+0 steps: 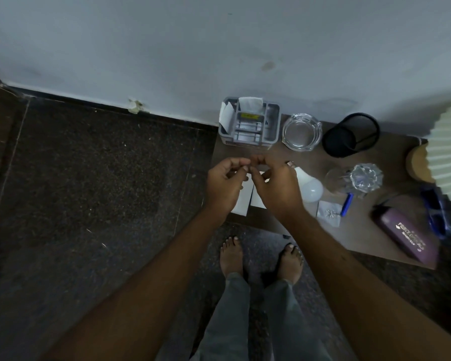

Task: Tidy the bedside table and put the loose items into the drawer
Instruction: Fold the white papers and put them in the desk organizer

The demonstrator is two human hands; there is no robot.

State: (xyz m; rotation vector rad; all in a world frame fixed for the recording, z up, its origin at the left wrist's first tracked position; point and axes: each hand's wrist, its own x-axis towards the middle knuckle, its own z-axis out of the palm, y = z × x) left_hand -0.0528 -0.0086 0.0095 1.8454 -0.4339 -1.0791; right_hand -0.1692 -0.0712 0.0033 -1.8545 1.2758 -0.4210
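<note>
The left hand (225, 183) and right hand (276, 188) were held fingertips together, fingers curled, over white cards (241, 205); nothing gripped could be discerned.

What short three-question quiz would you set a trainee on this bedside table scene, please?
1. True or false: the white light bulb lies on its side on the table, just right of the right hand.
2. What sits between the gray organiser and the black mesh cup? A. glass ashtray B. coffee mug C. folded towel
3. Toward which side of the table, the person's left or right, does the purple case lie?
Key: 1 true; 2 A; 3 right.
</note>
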